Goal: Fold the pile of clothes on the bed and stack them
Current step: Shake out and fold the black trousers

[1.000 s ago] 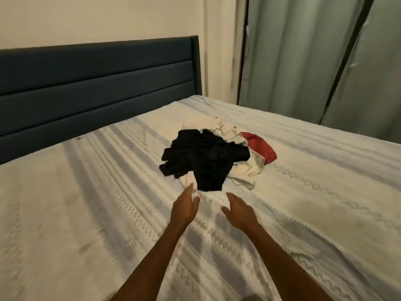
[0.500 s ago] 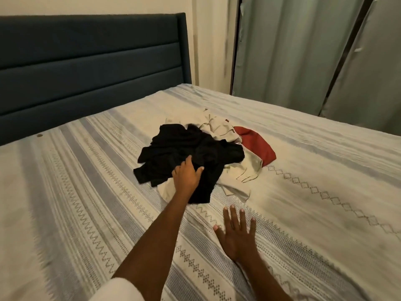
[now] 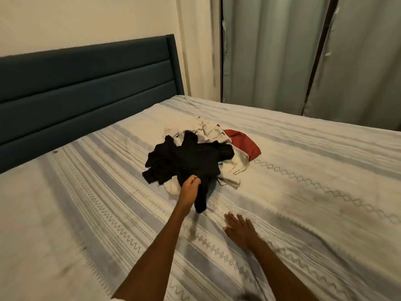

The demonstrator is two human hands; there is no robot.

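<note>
A loose pile of clothes lies in the middle of the bed [image 3: 314, 170]. On top is a black garment [image 3: 191, 161], crumpled and spread. Under it are white and cream garments [image 3: 210, 131], and a red garment [image 3: 245, 143] sticks out at the pile's right. My left hand [image 3: 189, 187] grips the near edge of the black garment, fingers curled round the cloth, and a strip of it hangs down beside my wrist. My right hand [image 3: 238, 229] rests flat on the bedspread, fingers straight, well short of the pile.
The bedspread is pale with grey stripes and zigzag stitching. A dark blue padded headboard [image 3: 86, 90] runs along the left. Grey-green curtains [image 3: 282, 51] hang behind the far side of the bed. A cream wall stands above the headboard.
My left hand has reached onto the pile, closed on the black garment and pulled its edge toward me. My right hand dropped flat onto the bedspread and stayed there.
</note>
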